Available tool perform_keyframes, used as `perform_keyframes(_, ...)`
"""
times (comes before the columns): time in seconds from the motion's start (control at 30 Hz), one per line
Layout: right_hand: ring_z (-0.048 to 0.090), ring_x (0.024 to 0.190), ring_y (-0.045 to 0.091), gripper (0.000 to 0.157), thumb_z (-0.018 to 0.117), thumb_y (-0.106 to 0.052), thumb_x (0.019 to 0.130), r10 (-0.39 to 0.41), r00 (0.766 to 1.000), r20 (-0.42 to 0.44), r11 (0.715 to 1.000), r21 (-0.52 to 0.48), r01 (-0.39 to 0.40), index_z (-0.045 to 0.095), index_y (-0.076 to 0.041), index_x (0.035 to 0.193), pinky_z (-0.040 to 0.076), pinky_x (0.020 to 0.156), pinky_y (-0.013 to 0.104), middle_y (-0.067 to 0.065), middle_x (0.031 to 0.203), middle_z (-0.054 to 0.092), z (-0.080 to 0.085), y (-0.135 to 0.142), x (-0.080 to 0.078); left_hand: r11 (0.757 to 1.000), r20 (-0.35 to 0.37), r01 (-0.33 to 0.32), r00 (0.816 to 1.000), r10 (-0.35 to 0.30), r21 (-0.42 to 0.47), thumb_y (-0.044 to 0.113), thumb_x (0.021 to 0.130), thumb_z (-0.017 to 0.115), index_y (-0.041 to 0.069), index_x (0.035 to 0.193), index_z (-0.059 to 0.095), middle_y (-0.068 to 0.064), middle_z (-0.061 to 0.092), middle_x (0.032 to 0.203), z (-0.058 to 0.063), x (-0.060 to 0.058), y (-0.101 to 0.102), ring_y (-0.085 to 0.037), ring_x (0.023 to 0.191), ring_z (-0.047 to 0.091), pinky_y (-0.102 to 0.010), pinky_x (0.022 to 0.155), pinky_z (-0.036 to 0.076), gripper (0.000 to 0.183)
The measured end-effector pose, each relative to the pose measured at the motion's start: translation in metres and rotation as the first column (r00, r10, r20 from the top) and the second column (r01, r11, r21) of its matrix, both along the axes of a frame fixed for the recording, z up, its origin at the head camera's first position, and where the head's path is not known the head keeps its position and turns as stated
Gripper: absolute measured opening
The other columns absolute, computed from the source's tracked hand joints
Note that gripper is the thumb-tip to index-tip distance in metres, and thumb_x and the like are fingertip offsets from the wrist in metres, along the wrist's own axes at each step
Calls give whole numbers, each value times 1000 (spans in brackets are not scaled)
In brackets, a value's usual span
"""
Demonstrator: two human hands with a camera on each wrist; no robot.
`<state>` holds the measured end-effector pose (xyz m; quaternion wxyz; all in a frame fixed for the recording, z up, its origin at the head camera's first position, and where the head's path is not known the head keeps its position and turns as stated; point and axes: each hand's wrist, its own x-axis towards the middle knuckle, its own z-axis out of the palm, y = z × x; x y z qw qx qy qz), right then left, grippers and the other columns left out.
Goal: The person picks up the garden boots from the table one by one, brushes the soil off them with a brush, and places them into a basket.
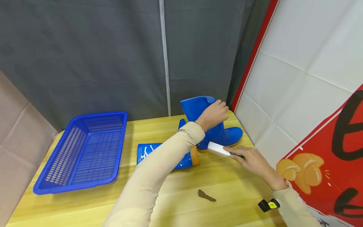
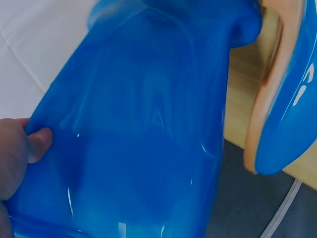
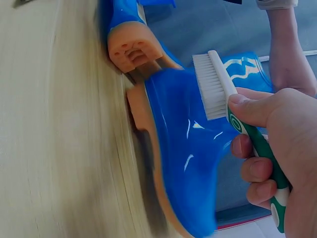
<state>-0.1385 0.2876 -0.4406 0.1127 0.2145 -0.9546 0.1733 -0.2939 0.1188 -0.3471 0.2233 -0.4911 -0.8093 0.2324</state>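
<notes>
A blue rubber boot (image 1: 195, 107) with an orange sole stands on the table, toe to the right. My left hand (image 1: 213, 115) grips the edge of its shaft near the top; the left wrist view shows the thumb pressed on the blue boot wall (image 2: 133, 134). In my right hand (image 1: 253, 160) is a scrubbing brush (image 3: 215, 87) with white bristles and a green-and-white handle, its head near the boot's lower part. Whether the bristles touch the boot, I cannot tell. The other blue boot (image 1: 148, 148) lies on its side, partly hidden behind my left sleeve.
A blue plastic basket (image 1: 122, 148) stands at the left of the wooden table (image 1: 181, 201). A small dark brown piece (image 1: 206, 195) lies near the front. Behind hangs a grey curtain (image 1: 113, 63); a white and red panel (image 1: 300, 63) bounds the right side.
</notes>
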Motion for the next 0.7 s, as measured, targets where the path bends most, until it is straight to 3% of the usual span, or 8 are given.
perform_keyframes(0.1,42,60,-3,41,66,-25,87,12,1000,5,1000,10,-12,59,-37,126,35,54,15,-7,97,70,3,-3,0,1000,2,25,1000,-25,-2,24,93,57,24,113,68,3,67,117,10,0,0,-15,107,57,-29,97,44,23)
perform_keyframes(0.23,33,55,-4,41,67,-24,86,38,999,-29,999,24,-37,60,-35,125,30,50,13,-15,72,55,8,-13,1,999,12,42,999,-42,1,24,94,56,25,116,67,3,66,117,19,0,-3,-16,107,56,-29,97,43,25)
perform_keyframes(0.3,31,55,-4,41,67,-24,86,41,998,-49,999,33,-40,61,-36,125,29,49,13,-17,64,43,11,-18,2,998,0,56,998,-56,35,21,96,53,24,112,69,3,67,113,14,0,-7,-16,104,56,-28,94,44,23)
perform_keyframes(0.47,29,53,-4,42,66,-28,87,40,998,-53,998,58,-37,58,-40,126,28,49,13,-16,65,41,13,-23,4,987,-26,118,993,-116,107,16,100,44,23,103,72,4,65,107,-4,6,-11,-14,98,55,-26,86,43,29)
perform_keyframes(0.6,31,51,-4,41,65,-30,88,31,999,-38,997,70,-28,57,-41,126,29,48,13,-14,69,51,12,-24,3,981,-41,175,984,-172,78,16,100,44,24,104,71,7,67,107,-6,15,-6,-13,98,55,-25,85,41,28)
perform_keyframes(0.7,31,51,-4,40,67,-29,87,33,999,-35,997,75,-30,59,-40,125,29,47,13,-14,70,54,10,-24,2,984,-38,175,984,-174,27,17,99,45,24,111,67,8,68,112,-7,19,-5,-13,103,56,-26,90,41,26)
